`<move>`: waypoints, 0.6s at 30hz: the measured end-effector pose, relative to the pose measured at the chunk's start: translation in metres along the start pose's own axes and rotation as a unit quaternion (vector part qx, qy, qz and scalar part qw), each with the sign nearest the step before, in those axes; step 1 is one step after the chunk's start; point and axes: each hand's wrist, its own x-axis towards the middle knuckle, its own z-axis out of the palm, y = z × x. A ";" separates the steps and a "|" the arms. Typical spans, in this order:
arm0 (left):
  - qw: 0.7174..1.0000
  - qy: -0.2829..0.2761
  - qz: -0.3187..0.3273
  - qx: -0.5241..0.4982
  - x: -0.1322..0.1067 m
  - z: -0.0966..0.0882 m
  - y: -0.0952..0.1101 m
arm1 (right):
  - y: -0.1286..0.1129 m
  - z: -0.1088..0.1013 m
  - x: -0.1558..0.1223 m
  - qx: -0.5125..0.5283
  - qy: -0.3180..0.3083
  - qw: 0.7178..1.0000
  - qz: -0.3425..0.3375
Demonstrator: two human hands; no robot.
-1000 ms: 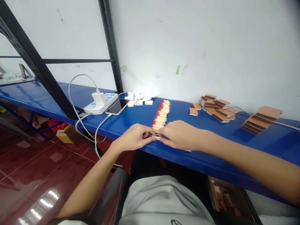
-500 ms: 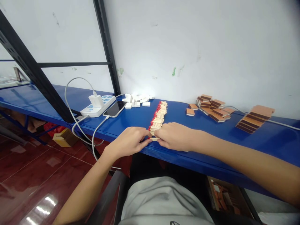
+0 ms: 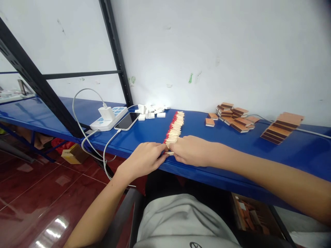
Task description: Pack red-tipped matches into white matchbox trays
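Both my left hand (image 3: 148, 157) and right hand (image 3: 195, 151) pinch slim red-headed wooden matches (image 3: 169, 153) at opposite ends, which likely steadies them

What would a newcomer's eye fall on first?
The row of red-tipped matches stands out, running across the blue table toward its front edge, with the left hand and right hand at its near end. Matchboxes lie to its right, some in a slanting stack; white pieces lie to its left, near the wall.
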 end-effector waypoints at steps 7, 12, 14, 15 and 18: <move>0.996 -0.050 -0.036 0.061 -0.001 -0.001 0.014 | 0.001 -0.001 0.000 0.024 -0.015 1.000 0.000; 0.988 -0.091 -0.017 0.125 0.002 -0.002 0.019 | 0.004 -0.003 0.000 0.048 -0.018 0.999 -0.002; 0.983 -0.113 -0.009 0.145 0.003 -0.004 0.019 | 0.005 -0.003 0.001 0.051 -0.023 0.998 -0.001; 0.981 -0.122 -0.004 0.151 0.004 -0.005 0.019 | 0.006 -0.003 0.001 0.052 -0.025 0.998 0.000; 0.977 -0.139 0.016 0.162 0.005 -0.008 0.018 | 0.008 -0.003 0.003 0.056 -0.033 0.998 -0.003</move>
